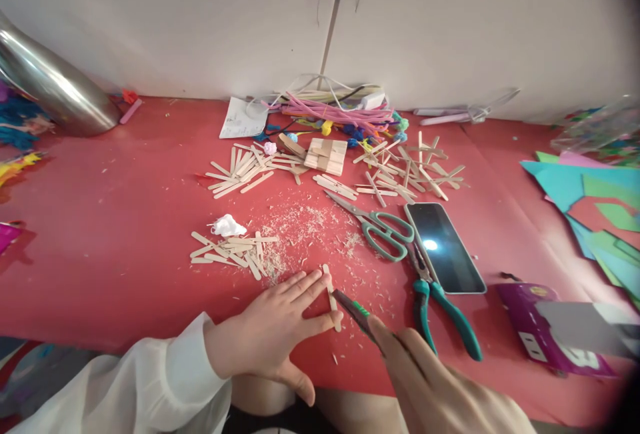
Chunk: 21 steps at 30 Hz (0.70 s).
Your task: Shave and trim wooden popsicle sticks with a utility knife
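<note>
At the near side of the red table (150, 221), in the head view, a thin wooden stick (330, 287) lay lengthwise, pointing away from the person, just beyond the fingertips of the left hand (270, 327). That hand was spread palm down, not clenched: the forefinger crossed the stick near its close end, another fingertip touched it toward the far end, and the thumb stuck out, clear of it. The right hand (425, 371) was wrapped around a dark cutter (357, 311) with a green patch, its tip at the middle of the stick, between those two fingertips; whether it bit into the wood could not be told.

Doing this well seemed to call for firm downward pressure at both ends, so that the stick could not roll or skid, and for light, short strokes angled away from the forefinger, which sat perilously close to the edge. Drawing the fingertips back a little would probably have been safer.

Pale shavings (305, 224) littered the surface beyond; brushing them aside would likely have kept the stick flat. The scissors (367, 217) and pliers (424, 294) lay to the right, near the phone (453, 254).
</note>
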{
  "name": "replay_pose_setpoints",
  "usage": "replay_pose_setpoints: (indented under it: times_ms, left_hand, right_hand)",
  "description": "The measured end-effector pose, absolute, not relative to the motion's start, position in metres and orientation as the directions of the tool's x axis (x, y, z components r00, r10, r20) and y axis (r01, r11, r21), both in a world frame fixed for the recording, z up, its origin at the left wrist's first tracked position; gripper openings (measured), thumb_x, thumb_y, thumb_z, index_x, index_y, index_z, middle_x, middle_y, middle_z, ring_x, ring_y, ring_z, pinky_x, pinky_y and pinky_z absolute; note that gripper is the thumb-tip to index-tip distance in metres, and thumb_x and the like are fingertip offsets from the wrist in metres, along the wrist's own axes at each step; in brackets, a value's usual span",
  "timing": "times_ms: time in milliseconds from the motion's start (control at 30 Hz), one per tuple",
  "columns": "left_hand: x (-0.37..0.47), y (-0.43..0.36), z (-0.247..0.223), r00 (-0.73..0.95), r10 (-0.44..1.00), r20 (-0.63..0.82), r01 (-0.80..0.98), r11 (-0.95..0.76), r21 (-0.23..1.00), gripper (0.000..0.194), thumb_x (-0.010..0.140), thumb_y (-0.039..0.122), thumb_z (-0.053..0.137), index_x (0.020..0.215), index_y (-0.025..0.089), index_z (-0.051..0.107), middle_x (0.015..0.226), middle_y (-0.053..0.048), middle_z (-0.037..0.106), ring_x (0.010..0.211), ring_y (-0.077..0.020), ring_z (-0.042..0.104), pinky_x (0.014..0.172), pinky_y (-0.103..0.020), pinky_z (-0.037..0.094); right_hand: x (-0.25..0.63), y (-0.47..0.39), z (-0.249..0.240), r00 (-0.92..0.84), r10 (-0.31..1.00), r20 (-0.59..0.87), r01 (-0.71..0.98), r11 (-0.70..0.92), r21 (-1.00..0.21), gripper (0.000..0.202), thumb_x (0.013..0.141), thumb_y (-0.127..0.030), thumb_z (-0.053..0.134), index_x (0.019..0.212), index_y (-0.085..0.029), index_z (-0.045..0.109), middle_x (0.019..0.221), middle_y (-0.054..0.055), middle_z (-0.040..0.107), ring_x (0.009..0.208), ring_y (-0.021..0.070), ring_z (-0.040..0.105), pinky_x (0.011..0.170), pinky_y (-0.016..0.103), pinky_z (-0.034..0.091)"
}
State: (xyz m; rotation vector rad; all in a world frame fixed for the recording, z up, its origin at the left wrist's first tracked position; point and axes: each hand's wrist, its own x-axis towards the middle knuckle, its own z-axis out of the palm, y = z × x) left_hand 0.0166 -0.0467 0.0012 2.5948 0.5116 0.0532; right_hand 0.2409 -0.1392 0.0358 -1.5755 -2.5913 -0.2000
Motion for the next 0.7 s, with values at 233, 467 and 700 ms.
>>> replay_pose_setpoints:
  times_ms: [233,467,700]
  left_hand:
    - [0.019,-0.046,0.005,0.922,0.370,-0.118,0.380,-0.796,0.471,0.089,0.066,0.076,0.041,0.137,0.025,0.025,0.146,-0.013,0.002,0.133,-0.0317,0.003,0.105,-0.049,0.012]
    - [0.019,-0.046,0.005,0.917,0.378,-0.126,0.391,-0.792,0.469,0.086,0.067,0.075,0.040,0.137,0.026,0.027,0.147,-0.012,0.001,0.133,-0.0318,0.004,0.105,-0.048,0.012]
    - [0.019,-0.047,0.007,0.918,0.367,-0.148,0.393,-0.802,0.450,0.086,0.068,0.076,0.037,0.137,0.025,0.027,0.147,-0.012,0.000,0.133,-0.0313,0.003,0.105,-0.048,0.010]
  right_hand:
    - [0.261,-0.139,0.024,-0.147,0.989,-0.002,0.904,0.134,-0.407,0.030,0.084,-0.033,0.047,0.111,-0.026,0.059,0.095,0.002,0.069,0.067,0.0126,0.067,0.050,0.014,0.052]
    - [0.253,-0.150,0.010,0.002,0.997,-0.079,0.744,-0.054,-0.666,0.032,0.083,-0.031,0.048,0.109,-0.021,0.061,0.098,0.005,0.069,0.087,0.0167,0.065,0.069,0.019,0.053]
    - [0.251,-0.160,0.008,0.023,0.998,0.056,0.825,0.012,-0.565,0.032,0.084,-0.031,0.048,0.112,-0.022,0.060,0.094,0.003,0.068,0.067,0.0120,0.067,0.050,0.014,0.051]
